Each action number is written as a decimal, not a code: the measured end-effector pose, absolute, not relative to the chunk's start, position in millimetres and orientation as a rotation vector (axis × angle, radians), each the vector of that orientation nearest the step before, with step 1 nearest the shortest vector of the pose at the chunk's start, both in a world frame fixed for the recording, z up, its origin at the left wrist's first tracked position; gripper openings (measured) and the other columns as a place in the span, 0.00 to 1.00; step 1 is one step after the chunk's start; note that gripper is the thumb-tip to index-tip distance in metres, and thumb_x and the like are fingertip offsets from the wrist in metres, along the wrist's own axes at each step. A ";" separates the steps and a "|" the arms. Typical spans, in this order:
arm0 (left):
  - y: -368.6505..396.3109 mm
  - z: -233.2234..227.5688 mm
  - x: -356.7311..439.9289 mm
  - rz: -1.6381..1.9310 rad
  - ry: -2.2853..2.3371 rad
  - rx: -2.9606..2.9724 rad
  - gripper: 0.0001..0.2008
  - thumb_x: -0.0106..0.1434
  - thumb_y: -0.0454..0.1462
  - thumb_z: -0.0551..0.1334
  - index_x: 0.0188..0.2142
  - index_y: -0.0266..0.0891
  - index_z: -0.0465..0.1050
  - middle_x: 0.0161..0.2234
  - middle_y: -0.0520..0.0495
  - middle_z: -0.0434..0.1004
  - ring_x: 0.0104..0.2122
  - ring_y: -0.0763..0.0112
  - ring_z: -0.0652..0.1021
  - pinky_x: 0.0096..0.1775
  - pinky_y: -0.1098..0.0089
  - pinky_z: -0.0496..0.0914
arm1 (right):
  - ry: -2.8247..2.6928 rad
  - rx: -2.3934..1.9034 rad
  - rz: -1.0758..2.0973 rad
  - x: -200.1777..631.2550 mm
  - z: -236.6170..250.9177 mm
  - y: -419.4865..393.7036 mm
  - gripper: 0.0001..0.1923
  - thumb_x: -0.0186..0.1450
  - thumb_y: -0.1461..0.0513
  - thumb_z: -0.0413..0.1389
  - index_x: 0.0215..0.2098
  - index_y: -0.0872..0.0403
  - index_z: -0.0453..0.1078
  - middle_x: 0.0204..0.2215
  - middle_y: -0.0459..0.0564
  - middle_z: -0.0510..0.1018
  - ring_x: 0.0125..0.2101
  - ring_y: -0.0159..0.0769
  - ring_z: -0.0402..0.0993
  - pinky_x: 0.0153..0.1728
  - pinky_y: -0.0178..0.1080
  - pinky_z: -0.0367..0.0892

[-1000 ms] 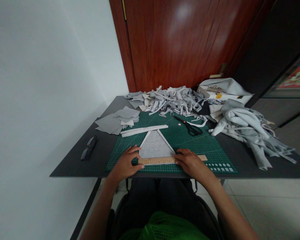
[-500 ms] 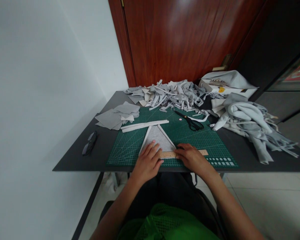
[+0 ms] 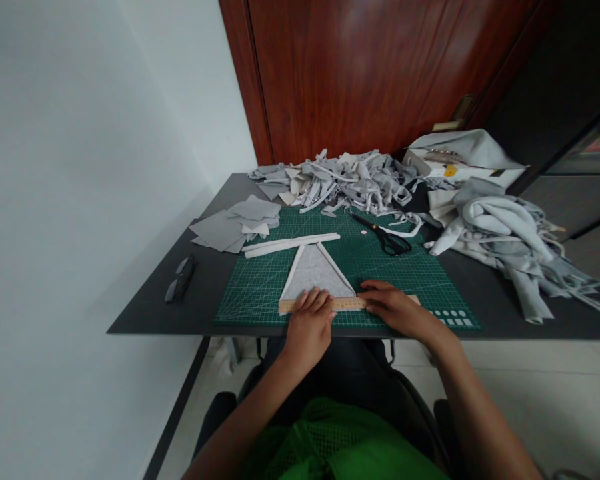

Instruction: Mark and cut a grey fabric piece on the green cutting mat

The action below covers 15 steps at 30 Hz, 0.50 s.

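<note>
A grey fabric triangle [image 3: 314, 272] lies on a green cutting mat [image 3: 260, 287], with white strips along its two slanted sides. A wooden ruler [image 3: 347, 304] runs along the triangle's near edge. My left hand [image 3: 309, 325] lies flat with its fingers spread over the ruler's middle and the triangle's lower edge. My right hand [image 3: 397, 309] presses down on the ruler's right part. Neither hand grips anything.
Black scissors [image 3: 386, 239] lie on the mat's far right. Two long white strips [image 3: 291, 243] lie beyond the triangle. Grey squares [image 3: 235, 227] sit at the left, a scrap heap [image 3: 340, 183] at the back, bundled fabric [image 3: 505, 233] at the right. Glasses [image 3: 180, 279] rest near the table's left edge.
My left hand moved from the ruler's left end to its middle, by the triangle's near edge. My right hand stayed on the ruler. The camera tilted slightly.
</note>
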<state>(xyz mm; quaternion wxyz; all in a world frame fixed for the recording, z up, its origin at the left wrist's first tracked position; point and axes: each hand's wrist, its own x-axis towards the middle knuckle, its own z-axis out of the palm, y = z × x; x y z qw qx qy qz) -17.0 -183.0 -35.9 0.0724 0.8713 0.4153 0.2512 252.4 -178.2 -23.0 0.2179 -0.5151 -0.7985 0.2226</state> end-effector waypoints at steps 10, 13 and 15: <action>-181.8 -27.5 -8.4 0.781 1.336 2.571 0.10 0.73 0.34 0.59 0.49 0.46 0.76 0.54 0.45 0.80 0.62 0.55 0.74 0.64 0.47 0.66 | -2.230 -1.467 0.570 245.1 -21.1 -179.2 0.18 0.69 0.68 0.57 0.54 0.51 0.81 0.62 0.60 0.76 0.63 0.50 0.72 0.64 0.54 0.67; -181.8 -26.1 -6.7 0.770 1.361 2.576 0.09 0.73 0.34 0.59 0.47 0.44 0.77 0.53 0.44 0.80 0.60 0.54 0.75 0.63 0.47 0.66 | -2.221 -1.486 0.567 244.1 -23.0 -179.3 0.19 0.69 0.68 0.57 0.54 0.50 0.81 0.62 0.60 0.75 0.63 0.50 0.72 0.64 0.54 0.67; -182.9 -26.2 -5.6 0.758 1.376 2.587 0.09 0.72 0.34 0.60 0.48 0.44 0.78 0.52 0.44 0.80 0.60 0.53 0.74 0.64 0.47 0.66 | -2.202 -1.494 0.561 243.7 -24.6 -179.6 0.18 0.69 0.68 0.57 0.54 0.51 0.81 0.62 0.60 0.75 0.63 0.50 0.72 0.64 0.55 0.67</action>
